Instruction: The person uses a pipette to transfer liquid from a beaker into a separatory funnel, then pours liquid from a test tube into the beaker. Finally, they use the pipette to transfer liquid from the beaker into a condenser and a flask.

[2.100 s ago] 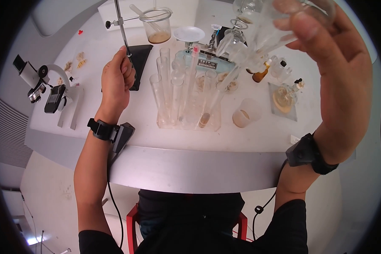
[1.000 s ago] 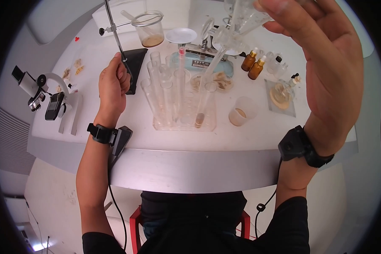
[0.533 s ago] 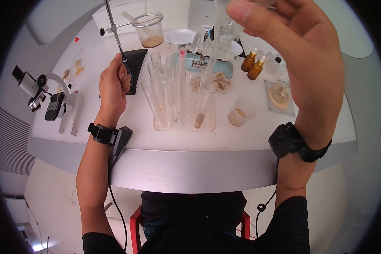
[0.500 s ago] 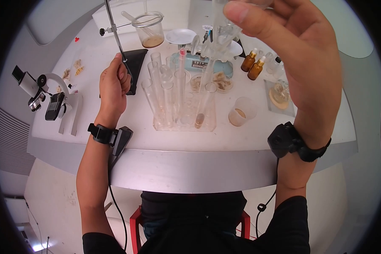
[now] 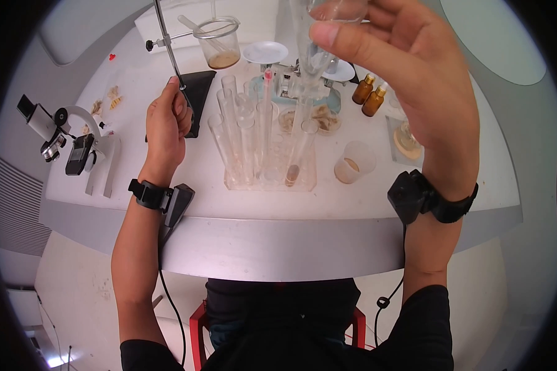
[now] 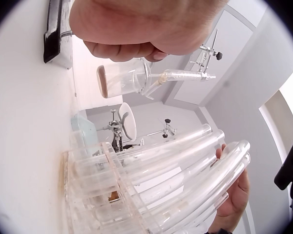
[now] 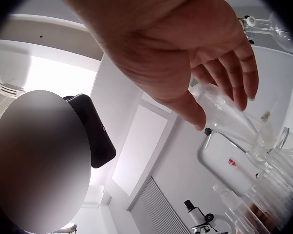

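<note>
Clear vessel in right fingers tapers downward, its long axis steep.

The tabletop is white, its front edge silver-grey; the glass vessel and test tubes are clear, the stand rod silver, its base black, the bottles amber, the chair red.

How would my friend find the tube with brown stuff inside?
On the white table, find the clear rack crowded with tubes. Toward its right side, in front, is a see-through tube. Brown stuff sits at its bottom, while the tubes left of it show none.
</note>
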Demonstrator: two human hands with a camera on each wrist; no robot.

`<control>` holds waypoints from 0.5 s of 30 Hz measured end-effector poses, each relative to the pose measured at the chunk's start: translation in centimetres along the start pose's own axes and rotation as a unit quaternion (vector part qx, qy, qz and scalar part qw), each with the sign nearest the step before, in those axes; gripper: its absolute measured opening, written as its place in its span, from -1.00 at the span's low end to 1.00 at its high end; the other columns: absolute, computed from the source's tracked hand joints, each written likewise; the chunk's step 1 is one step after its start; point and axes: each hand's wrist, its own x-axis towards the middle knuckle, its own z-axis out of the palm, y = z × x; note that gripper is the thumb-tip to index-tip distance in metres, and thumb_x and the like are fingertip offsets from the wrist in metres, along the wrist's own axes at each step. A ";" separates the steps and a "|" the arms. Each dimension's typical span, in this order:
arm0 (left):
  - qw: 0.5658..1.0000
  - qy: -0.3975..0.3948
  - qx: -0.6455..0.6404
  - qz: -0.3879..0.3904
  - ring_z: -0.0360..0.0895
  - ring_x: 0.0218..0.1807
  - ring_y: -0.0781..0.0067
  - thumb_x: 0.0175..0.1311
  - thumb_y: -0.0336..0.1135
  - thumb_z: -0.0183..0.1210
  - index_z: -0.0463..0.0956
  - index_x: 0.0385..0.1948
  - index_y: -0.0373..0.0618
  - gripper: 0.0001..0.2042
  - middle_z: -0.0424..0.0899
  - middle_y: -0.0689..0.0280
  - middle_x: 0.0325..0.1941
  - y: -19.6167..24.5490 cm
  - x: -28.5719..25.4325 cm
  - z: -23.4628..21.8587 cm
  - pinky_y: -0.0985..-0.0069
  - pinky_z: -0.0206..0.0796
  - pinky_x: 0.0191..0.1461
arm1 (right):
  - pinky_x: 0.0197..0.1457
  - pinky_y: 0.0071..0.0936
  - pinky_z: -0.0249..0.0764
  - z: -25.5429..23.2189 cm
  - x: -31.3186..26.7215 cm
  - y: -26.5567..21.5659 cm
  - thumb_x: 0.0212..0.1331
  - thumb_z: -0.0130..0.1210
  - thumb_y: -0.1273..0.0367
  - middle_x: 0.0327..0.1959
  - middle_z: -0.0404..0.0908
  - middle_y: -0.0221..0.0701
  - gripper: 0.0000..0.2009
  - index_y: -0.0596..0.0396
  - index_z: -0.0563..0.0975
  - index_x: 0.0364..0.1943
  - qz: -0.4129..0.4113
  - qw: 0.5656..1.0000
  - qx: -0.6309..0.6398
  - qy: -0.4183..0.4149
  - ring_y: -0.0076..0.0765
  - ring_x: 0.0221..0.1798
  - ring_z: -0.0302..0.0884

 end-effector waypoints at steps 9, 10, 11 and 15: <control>1.000 -0.005 0.001 -0.008 -0.11 -0.75 0.73 0.51 -0.05 0.02 0.21 -0.72 0.09 -0.52 0.06 0.60 -0.77 0.0 0.0 -0.1 0.60 -0.31 -0.67 | 0.00 -0.58 0.59 0.1 -0.5 -1.2 0.16 0.31 0.47 -0.03 0.61 -0.17 -0.42 0.49 0.34 0.22 0.078 0.996 -0.007 -0.044 -0.44 -0.02 0.60; 1.000 -0.008 0.003 -0.007 -0.11 -0.75 0.73 0.51 -0.05 0.03 0.21 -0.72 0.09 -0.52 0.06 0.60 -0.78 0.0 0.0 -0.1 0.60 -0.31 -0.67 | 0.01 -0.57 0.59 0.8 -0.8 -0.8 0.16 0.31 0.47 -0.02 0.60 -0.17 -0.42 0.47 0.33 0.22 0.041 0.995 -0.079 -0.040 -0.44 -0.01 0.61; 1.000 -0.007 0.003 -0.007 -0.11 -0.75 0.73 0.51 -0.05 0.03 0.21 -0.72 0.09 -0.52 0.06 0.60 -0.78 0.0 0.0 -0.1 0.60 -0.31 -0.67 | 0.02 -0.56 0.59 1.2 -0.9 -0.6 0.16 0.30 0.47 -0.01 0.60 -0.18 -0.43 0.46 0.33 0.22 0.005 0.988 -0.150 -0.036 -0.43 0.00 0.61; 1.000 -0.002 0.004 -0.011 -0.10 -0.75 0.73 0.50 -0.05 0.04 0.22 -0.73 0.09 -0.52 0.07 0.60 -0.78 0.0 0.0 -0.1 0.60 -0.30 -0.67 | 0.04 -0.53 0.60 -0.7 0.5 0.0 0.17 0.29 0.47 0.00 0.59 -0.19 -0.45 0.43 0.34 0.21 0.085 0.991 0.037 -0.092 -0.41 0.02 0.61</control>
